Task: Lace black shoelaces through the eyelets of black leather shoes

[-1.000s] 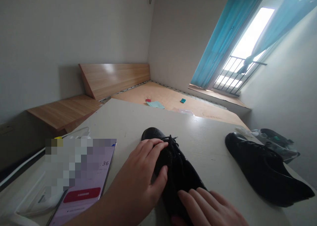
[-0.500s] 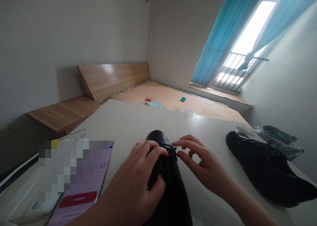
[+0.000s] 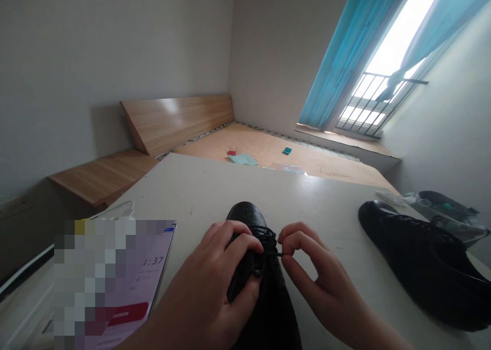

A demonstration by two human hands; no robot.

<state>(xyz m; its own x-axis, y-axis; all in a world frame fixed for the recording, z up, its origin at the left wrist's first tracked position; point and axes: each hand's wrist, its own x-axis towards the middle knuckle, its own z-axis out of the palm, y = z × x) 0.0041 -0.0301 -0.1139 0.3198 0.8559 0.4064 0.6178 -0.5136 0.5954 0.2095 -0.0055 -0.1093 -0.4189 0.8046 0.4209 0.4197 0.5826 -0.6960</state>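
A black lace-up shoe (image 3: 247, 214) lies on the white table, its toe pointing away from me. My left hand (image 3: 226, 273) is closed on the shoe's upper at the left of the lacing, fingers over the eyelet flap and thumb below. To the right of the lacing, my right hand (image 3: 314, 268) pinches a black shoelace (image 3: 275, 254) between thumb and forefinger; the lace runs taut from the shoe to the fingertips. The far end of the lace and most of the heel are hidden or out of view.
A second black shoe (image 3: 418, 258) rests at the right of the white table (image 3: 192, 186). At the left lies a phone (image 3: 153, 283) with a lit screen, partly blurred. Beyond the table is a bed (image 3: 326, 166) holding small items; a grey bin (image 3: 448, 206) stands far right.
My right hand has closed from loosely spread fingers into a pinch on the shoelace and drawn it out rightward. My left hand stays on the shoe. The view has shifted slightly.
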